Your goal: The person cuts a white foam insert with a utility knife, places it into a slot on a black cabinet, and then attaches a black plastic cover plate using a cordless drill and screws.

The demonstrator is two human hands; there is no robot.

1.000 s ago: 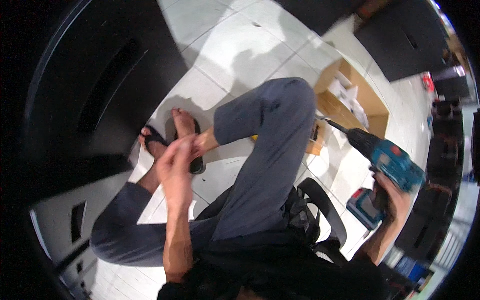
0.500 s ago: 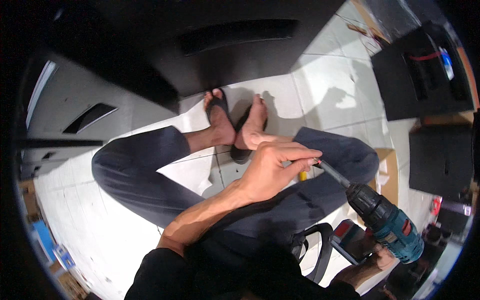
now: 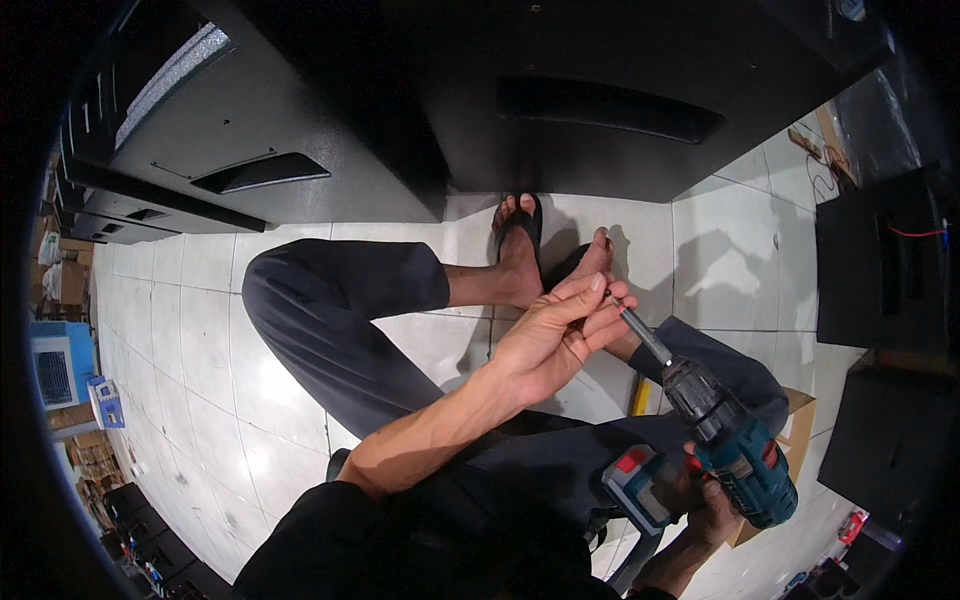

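Note:
My right hand (image 3: 712,515) is wrapped round the handle of a teal and black cordless drill (image 3: 745,455), held over my right thigh. The drill points up and to the left, and a long grey driver bit (image 3: 647,335) with a red band near its tip sticks out of the chuck. At that tip, my left hand (image 3: 555,345) pinches what looks like a small dark screw (image 3: 607,294) between thumb and fingers. The drill's battery (image 3: 645,485) faces my lap. Part of the right hand is hidden behind the drill.
A large black cabinet (image 3: 560,160) with a slot handle stands in front of my feet. Further black cabinets (image 3: 270,130) line the left, and black boxes (image 3: 880,270) stand at the right. A yellow object (image 3: 640,395) and an open carton (image 3: 798,425) lie on the tiled floor.
My left hand has turned so its palm and fingers show more, still at the bit's tip. The drill has shifted slightly left in view. The whole view has swung, with the cabinets sitting lower.

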